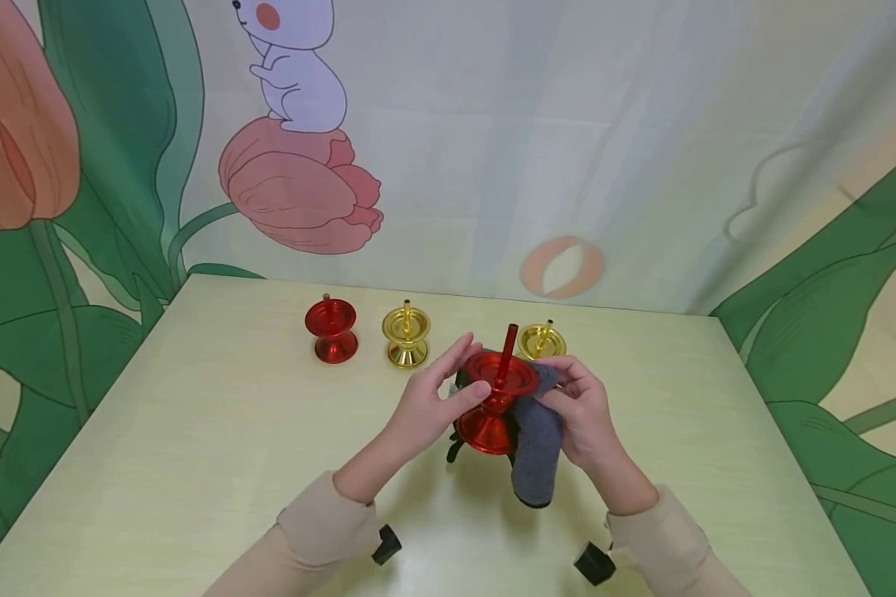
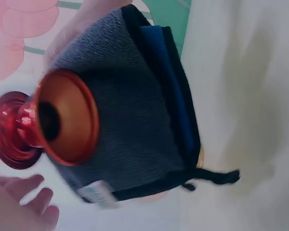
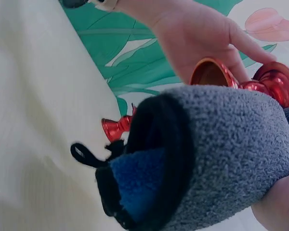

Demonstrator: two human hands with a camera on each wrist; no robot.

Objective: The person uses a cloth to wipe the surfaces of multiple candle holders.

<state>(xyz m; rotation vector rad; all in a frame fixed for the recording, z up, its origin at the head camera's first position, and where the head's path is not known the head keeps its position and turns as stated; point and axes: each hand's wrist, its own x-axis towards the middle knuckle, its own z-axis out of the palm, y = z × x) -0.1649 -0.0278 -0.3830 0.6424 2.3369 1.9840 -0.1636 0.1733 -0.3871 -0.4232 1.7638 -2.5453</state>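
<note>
A shiny red metal candle holder [image 1: 502, 377] with a dish top, flared foot and upright central rod stands off the table between both hands. My left hand [image 1: 436, 398] has its thumb at the dish rim, its other fingers extended beyond; in the left wrist view the left fingers [image 2: 33, 199] lie loosely beside the holder. My right hand [image 1: 582, 406] grips a folded grey cloth [image 1: 538, 452] with black edging against the holder's dish. The cloth's blue inner side [image 3: 139, 180] shows in the right wrist view, where the holder's hollow foot [image 3: 212, 74] peeks over the cloth.
Toward the back of the pale table [image 1: 216, 448] stand another red candle holder [image 1: 333, 332] and a gold one [image 1: 406, 334]. A second gold one [image 1: 541, 340] is partly hidden behind my right hand. A printed curtain [image 1: 448, 166] hangs behind the table.
</note>
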